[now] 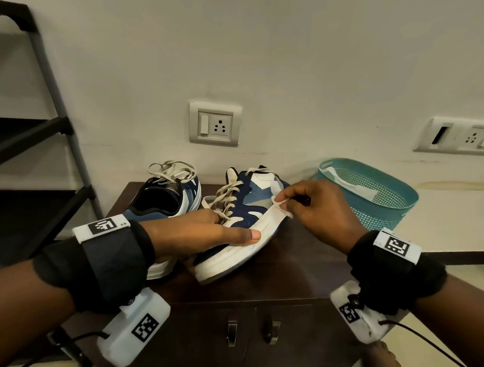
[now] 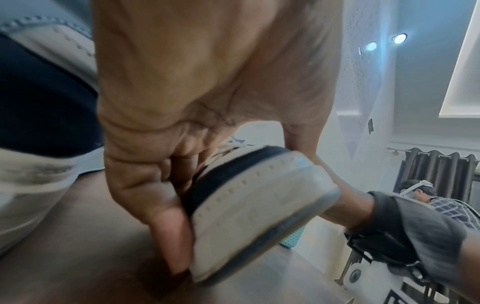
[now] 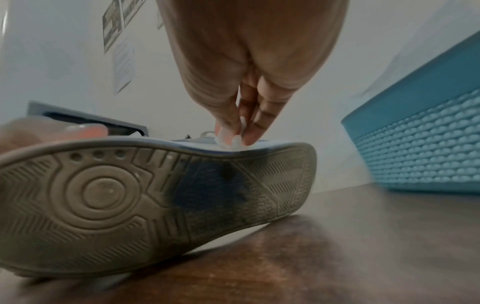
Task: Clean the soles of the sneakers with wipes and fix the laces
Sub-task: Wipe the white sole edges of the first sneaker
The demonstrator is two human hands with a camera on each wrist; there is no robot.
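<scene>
The left hand (image 1: 206,231) is wrapped around a sneaker (image 1: 233,235). The right hand (image 1: 316,210) pinches a wipe (image 1: 280,202) with bent fingers (image 3: 250,131).

Your left hand (image 1: 206,234) covers the toe of the tilted sneaker (image 1: 242,227), and its fingers vanish behind the laces. Most of the wipe (image 3: 231,139) is buried between your right fingers. The second sneaker (image 1: 166,197) sits partly behind your left wrist. The left wrist view is blurred near the palm, and the shelf rack (image 1: 31,121) is cropped.
</scene>
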